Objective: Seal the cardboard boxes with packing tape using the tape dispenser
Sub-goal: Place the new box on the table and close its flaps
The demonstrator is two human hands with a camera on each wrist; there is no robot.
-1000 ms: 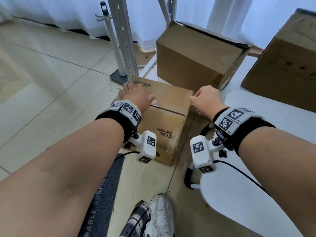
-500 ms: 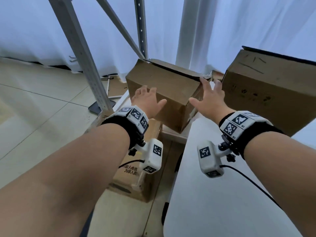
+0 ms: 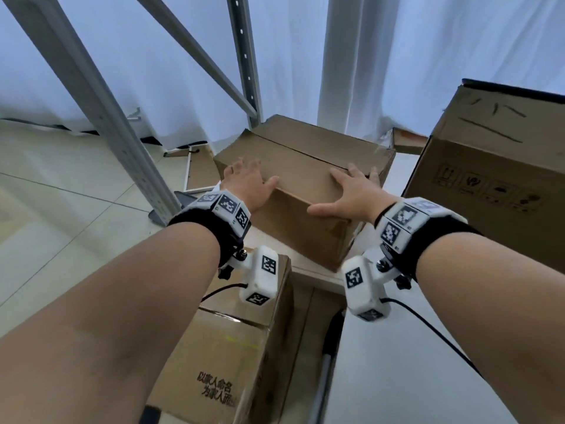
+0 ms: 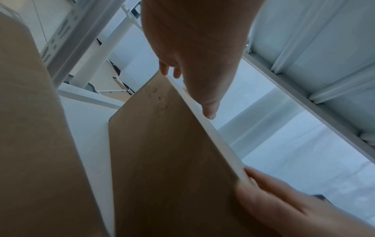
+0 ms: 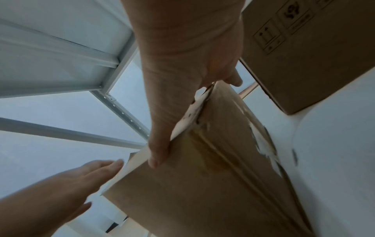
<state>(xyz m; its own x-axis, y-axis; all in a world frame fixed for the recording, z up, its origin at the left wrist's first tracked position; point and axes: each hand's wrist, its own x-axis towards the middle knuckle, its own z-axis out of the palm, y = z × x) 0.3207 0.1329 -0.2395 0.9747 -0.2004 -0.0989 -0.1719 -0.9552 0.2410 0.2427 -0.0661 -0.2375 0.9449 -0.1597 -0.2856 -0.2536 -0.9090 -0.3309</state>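
Note:
A closed brown cardboard box [image 3: 305, 160] lies on the near corner of the white table [image 3: 412, 362], with an untaped seam along its top. My left hand [image 3: 247, 183] rests on the box's left end, fingers spread over the top and thumb at the near edge. My right hand [image 3: 351, 194] lies flat on the right part of the top, thumb on the near edge. The left wrist view shows the left hand [image 4: 192, 77] reaching over the box [image 4: 172, 160]. In the right wrist view the right hand [image 5: 182, 96] lies on the box [image 5: 202, 184]. No tape dispenser is in view.
A larger cardboard box [image 3: 489, 185] stands on the table at the right. Another box [image 3: 232, 356] with printed characters sits on the floor below my left wrist. A grey metal rack upright [image 3: 91, 96] and braces rise at the left, before white curtains.
Both hands have left the box on the floor and moved up and forward onto the box on the table. The head view has lifted with them.

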